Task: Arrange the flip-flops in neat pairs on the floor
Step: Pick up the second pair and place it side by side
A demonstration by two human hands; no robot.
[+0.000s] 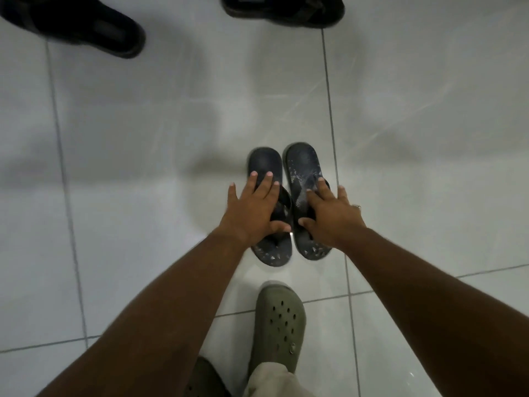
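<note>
Two dark navy flip-flops lie side by side on the white tiled floor, heels away from me. The left flip-flop (264,163) is under my left hand (252,209), whose fingers are spread flat over its strap. The right flip-flop (302,164) is under my right hand (329,214), fingers spread across its strap and outer edge, a ring on one finger. Both hands rest on top rather than curl around the soles. The pair stands almost touching, the right one a little further forward.
A black slide sandal (77,22) lies at the top left and another black sandal (283,8) at the top middle, apart from each other. My feet in olive-green clogs (279,325) stand just behind the flip-flops. Bare tile (143,133) spreads left and right.
</note>
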